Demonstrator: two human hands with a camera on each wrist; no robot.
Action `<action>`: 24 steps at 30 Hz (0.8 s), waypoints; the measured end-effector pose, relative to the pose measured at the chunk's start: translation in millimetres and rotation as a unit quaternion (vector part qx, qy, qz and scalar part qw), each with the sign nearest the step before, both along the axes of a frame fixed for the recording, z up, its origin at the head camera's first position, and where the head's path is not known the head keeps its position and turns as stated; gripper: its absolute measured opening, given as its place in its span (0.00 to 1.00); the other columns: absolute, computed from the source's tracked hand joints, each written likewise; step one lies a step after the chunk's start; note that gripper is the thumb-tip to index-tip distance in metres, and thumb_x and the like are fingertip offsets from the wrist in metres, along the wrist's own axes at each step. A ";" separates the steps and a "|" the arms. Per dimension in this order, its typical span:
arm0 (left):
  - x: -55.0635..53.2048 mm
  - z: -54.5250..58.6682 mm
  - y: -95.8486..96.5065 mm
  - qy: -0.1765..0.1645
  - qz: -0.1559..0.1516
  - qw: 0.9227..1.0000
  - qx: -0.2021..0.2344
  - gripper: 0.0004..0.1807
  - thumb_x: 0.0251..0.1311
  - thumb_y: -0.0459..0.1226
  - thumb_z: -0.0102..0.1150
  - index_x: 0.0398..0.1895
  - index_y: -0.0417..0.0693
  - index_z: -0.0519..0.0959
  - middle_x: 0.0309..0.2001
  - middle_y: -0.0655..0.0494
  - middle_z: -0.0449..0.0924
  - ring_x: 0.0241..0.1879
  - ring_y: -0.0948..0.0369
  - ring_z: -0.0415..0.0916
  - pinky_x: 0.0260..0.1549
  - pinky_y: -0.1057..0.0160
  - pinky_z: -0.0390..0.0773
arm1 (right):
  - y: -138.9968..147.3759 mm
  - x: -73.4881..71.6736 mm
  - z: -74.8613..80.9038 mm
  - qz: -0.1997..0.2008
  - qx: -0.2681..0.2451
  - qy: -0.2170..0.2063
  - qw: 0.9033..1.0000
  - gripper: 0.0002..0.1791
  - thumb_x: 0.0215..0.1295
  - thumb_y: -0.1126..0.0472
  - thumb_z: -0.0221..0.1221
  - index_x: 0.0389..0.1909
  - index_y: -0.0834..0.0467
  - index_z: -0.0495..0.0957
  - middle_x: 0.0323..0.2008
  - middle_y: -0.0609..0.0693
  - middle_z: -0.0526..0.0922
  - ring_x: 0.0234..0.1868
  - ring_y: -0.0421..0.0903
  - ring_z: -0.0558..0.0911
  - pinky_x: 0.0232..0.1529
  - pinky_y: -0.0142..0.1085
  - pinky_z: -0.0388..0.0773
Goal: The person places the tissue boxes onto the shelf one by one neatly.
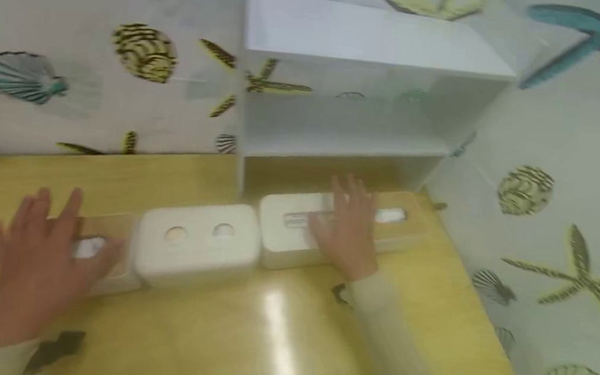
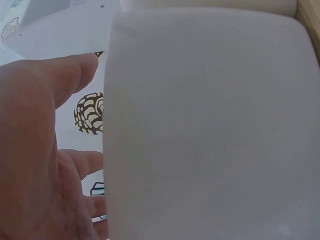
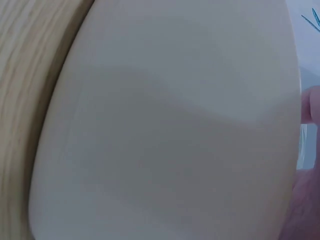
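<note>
A row of boxes lies on the wooden table. My left hand [image 1: 42, 260] spreads over the leftmost box [image 1: 119, 231], which has a wood-coloured top and white tissue in its opening. Next to it is a white box with two round holes [image 1: 198, 244]. My right hand [image 1: 346, 233] lies with extended fingers over a white box with a long slot [image 1: 275, 221], beside a wood-topped tissue box [image 1: 404, 220]. In the left wrist view, a white box wall [image 2: 210, 125] fills most of the picture; a pale wall [image 3: 165, 125] does so in the right wrist view. Fingertip contact cannot be told.
Behind the boxes stands a white open shelf [image 1: 346, 150] with a middle board. Curtain-like sheets with shell and starfish prints [image 1: 146, 52] hang at the back and right. A glossy clear mat seems to cover the table [image 1: 212, 334], with dark patches near both wrists.
</note>
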State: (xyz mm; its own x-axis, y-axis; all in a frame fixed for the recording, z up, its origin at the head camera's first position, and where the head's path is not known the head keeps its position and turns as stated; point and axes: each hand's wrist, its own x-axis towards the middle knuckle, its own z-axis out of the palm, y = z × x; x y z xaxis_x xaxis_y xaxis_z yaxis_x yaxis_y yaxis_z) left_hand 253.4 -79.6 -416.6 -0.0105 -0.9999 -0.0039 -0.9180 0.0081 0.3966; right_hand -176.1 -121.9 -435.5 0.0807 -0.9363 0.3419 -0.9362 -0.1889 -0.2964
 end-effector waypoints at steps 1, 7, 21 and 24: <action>-14.7 0.8 -13.0 -0.021 -0.047 0.999 -0.018 0.54 0.57 0.66 0.48 0.76 0.49 0.37 0.72 0.32 0.25 0.71 0.38 0.20 0.58 0.30 0.17 | 9.4 -20.1 3.3 -0.019 -0.001 -0.011 1.000 0.43 0.62 0.40 0.52 0.73 0.55 0.52 0.73 0.58 0.48 0.73 0.58 0.47 0.69 0.59 0.32; -78.8 1.7 -46.6 0.014 -0.135 0.990 -0.043 0.51 0.56 0.67 0.48 0.76 0.56 0.41 0.75 0.40 0.28 0.72 0.45 0.21 0.59 0.35 0.13 | 47.5 -81.9 18.4 -0.082 -0.011 -0.015 0.996 0.43 0.62 0.40 0.53 0.72 0.57 0.54 0.72 0.61 0.52 0.71 0.63 0.50 0.67 0.63 0.31; -95.8 17.2 -50.2 0.018 -0.125 0.987 -0.098 0.53 0.53 0.70 0.47 0.76 0.58 0.41 0.75 0.44 0.26 0.73 0.48 0.20 0.61 0.38 0.14 | 56.4 -82.0 30.5 -0.076 -0.003 -0.006 0.997 0.47 0.59 0.35 0.55 0.73 0.58 0.53 0.73 0.61 0.49 0.73 0.61 0.45 0.66 0.62 0.23; -92.3 13.5 -52.3 0.016 -0.120 0.987 -0.101 0.53 0.53 0.71 0.47 0.76 0.58 0.41 0.75 0.44 0.27 0.73 0.48 0.22 0.61 0.37 0.15 | 53.1 -76.7 31.8 -0.072 0.004 -0.006 0.997 0.47 0.59 0.35 0.54 0.72 0.58 0.53 0.73 0.61 0.48 0.73 0.62 0.46 0.66 0.63 0.24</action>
State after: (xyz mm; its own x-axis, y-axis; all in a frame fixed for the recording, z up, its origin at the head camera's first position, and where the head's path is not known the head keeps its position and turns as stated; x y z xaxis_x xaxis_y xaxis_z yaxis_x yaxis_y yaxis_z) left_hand 161.1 -131.9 -403.1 -0.2448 -0.9489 0.1991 -0.8670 0.3062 0.3932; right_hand -252.8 -68.8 -403.7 -0.0593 -0.9405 0.3345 -0.9497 -0.0501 -0.3093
